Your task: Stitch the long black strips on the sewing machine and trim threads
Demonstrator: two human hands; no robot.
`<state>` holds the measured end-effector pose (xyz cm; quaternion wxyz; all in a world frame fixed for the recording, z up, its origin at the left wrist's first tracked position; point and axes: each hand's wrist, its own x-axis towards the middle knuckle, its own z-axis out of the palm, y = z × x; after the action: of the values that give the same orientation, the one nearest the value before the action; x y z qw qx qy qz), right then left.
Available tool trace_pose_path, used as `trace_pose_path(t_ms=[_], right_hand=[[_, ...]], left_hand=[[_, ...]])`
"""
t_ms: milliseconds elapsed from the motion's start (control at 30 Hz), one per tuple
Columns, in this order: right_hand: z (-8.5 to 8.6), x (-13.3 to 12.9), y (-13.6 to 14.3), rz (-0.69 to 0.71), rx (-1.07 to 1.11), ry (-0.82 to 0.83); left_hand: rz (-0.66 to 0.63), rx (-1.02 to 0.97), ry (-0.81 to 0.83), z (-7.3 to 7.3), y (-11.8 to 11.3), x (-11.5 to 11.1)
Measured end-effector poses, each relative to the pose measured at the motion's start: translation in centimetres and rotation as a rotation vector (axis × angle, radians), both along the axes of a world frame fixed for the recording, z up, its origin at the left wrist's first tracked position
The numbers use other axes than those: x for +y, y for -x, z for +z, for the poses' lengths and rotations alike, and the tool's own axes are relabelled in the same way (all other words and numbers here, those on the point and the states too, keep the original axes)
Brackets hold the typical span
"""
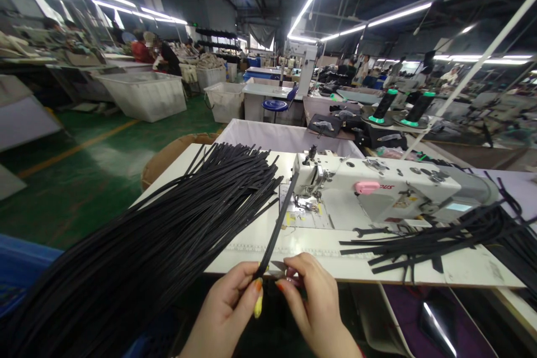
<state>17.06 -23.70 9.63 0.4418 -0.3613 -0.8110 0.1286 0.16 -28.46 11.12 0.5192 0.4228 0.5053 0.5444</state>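
Observation:
My left hand [230, 303] is closed in a pinch on the near end of a black strap [277, 229]. The strap slants up and away over the table edge toward the sewing machine [369, 187]. A small yellow piece [258, 303] pokes out under the left thumb; its kind is unclear. In my right hand [315, 294] is a small pair of thread snips [289, 275] with a reddish handle, its pointed blade close beside the strap end. To the left, a large bundle of black straps [168, 224] lies across the white table [235, 260].
More black straps [453, 235] and a wrench [371, 231] lie right of centre. Two black thread cones [384, 107] stand behind the machine. A white bin [285, 133] adjoins the table's far edge. At left is a blue crate [29, 260]. People work in the far background.

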Motion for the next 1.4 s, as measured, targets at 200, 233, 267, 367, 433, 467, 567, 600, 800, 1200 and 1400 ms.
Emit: trace_pose_path(t_ms=[200, 233, 267, 367, 433, 467, 567, 600, 800, 1200, 1400], right_hand=[[0.7, -0.2, 0.3, 0.026, -0.043, -0.045], [0.7, -0.2, 0.2, 0.047, -0.05, -0.043], [0.6, -0.2, 0.2, 0.065, -0.051, -0.041], [0.5, -0.1, -0.2, 0.062, -0.009, -0.033], [0.3, 0.0, -0.5, 0.032, 0.023, -0.034], [0.3, 0.1, -0.6, 0.024, 0.028, -0.034], [0.3, 0.1, -0.7, 0.034, 0.019, -0.026], [0.3, 0.1, -0.7, 0.038, 0.018, -0.023], [0.4, -0.1, -0.5, 0.04, 0.029, 0.004], [0.5, -0.2, 0.0, 0.076, 0.052, 0.064], [-0.6, -0.4, -0.1, -0.026, 0.396, 0.372]], left_hand=[[-0.016, 0.024, -0.068, -0.3, -0.2, 0.0], [-0.017, 0.024, -0.07, -0.3, -0.2, 0.0], [-0.018, 0.024, -0.07, -0.3, -0.2, 0.0], [-0.022, 0.029, -0.066, -0.2, -0.2, 0.1], [-0.027, 0.037, -0.069, -0.1, -0.3, 0.1], [-0.031, 0.043, -0.075, -0.1, -0.3, 0.1], [-0.041, 0.056, -0.104, -0.1, -0.4, 0.1], [-0.045, 0.062, -0.113, -0.1, -0.4, 0.2], [-0.056, 0.114, -0.139, -0.1, -0.5, 0.2], [-0.092, 0.051, -0.022, 0.5, -0.8, 0.0], [0.012, 0.163, -0.04, -0.2, -0.4, -0.1]])
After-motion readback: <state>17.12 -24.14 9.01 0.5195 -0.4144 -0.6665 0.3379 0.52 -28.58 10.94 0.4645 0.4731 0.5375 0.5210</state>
